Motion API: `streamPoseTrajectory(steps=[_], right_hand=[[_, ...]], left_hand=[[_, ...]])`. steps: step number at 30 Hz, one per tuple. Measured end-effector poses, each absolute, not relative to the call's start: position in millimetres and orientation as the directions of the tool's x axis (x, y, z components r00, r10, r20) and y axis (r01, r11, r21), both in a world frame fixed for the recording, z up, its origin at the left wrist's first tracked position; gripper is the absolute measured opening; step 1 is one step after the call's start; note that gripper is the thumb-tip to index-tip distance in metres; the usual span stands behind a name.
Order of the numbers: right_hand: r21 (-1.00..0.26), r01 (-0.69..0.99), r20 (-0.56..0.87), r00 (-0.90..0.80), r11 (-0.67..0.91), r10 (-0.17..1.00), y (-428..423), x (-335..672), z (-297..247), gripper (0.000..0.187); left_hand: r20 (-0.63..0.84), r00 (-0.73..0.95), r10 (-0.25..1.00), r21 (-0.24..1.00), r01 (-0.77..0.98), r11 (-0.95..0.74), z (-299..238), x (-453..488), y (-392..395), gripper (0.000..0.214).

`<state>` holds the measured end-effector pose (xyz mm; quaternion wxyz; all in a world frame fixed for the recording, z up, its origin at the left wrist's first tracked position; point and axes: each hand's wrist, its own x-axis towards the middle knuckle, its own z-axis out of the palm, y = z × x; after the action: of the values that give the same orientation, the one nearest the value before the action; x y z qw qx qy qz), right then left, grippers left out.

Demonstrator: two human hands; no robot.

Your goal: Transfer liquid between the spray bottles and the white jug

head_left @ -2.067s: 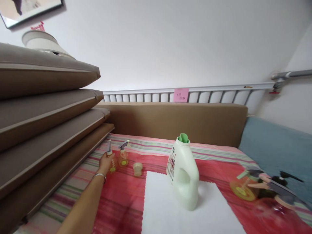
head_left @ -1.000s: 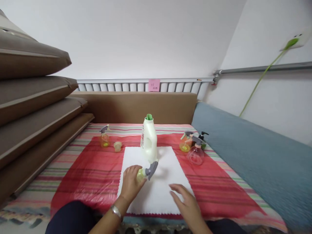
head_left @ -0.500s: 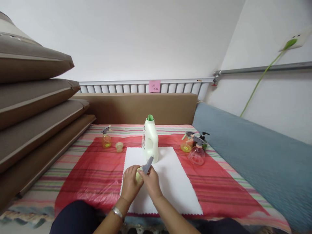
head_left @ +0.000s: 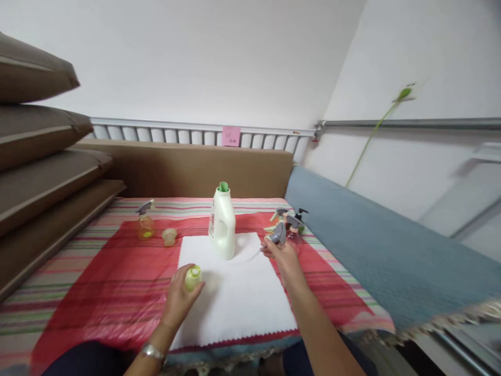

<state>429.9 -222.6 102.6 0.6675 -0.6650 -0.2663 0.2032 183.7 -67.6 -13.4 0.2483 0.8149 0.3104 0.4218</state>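
Note:
My left hand grips a small yellow-green bottle, its open neck facing up, above the white mat. Off to the right, my right hand is closed around a grey spray head; its thin clear tube trails left over the mat. Behind the hands, a large pale-green jug stands upright on the mat with a green piece in its mouth. Beyond my right hand, a pink spray bottle and others stand partly hidden.
An orange-tinted spray bottle and a small pale cup-like piece stand on the red sheet at left. Brown cushions are stacked on the far left. A blue padded edge borders the right.
The spray head has come off the small bottle. My right hand has carried it rightward, while my left hand keeps the bottle. The camera view has turned to the right.

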Motion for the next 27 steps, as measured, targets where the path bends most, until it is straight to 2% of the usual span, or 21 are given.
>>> streamPoseTrajectory(steps=[3,6,9,14,17,23,27], right_hand=[[-0.990,-0.006,-0.096,0.755,-0.139,0.648,-233,453,82,0.024],[-0.937,-0.100,-0.321,0.630,-0.335,0.707,-231,457,53,0.019],[-0.887,-0.124,-0.443,0.494,-0.444,0.748,-222,456,33,0.019],[-0.909,-0.077,-0.412,0.325,-0.411,0.851,-208,468,31,0.018],[-0.913,-0.061,-0.402,0.296,-0.403,0.866,-207,476,28,0.018],[-0.845,-0.028,-0.477,0.491,-0.534,0.729,-210,482,4,0.022],[-0.825,0.049,-0.381,0.687,-0.563,0.619,-208,481,1,0.025]], left_hand=[[0.519,0.444,0.730,0.683,0.298,-0.667,-18,182,-61,0.044],[0.516,0.438,0.736,0.691,0.294,-0.660,-21,179,-59,0.045],[0.515,0.435,0.739,0.695,0.292,-0.657,-22,175,-61,0.044],[0.520,0.416,0.746,0.694,0.303,-0.653,-22,174,-63,0.043],[0.519,0.407,0.751,0.696,0.308,-0.648,-21,176,-63,0.043],[0.501,0.424,0.755,0.702,0.311,-0.641,-27,176,-60,0.046],[0.501,0.417,0.758,0.707,0.307,-0.637,-32,175,-57,0.049]])
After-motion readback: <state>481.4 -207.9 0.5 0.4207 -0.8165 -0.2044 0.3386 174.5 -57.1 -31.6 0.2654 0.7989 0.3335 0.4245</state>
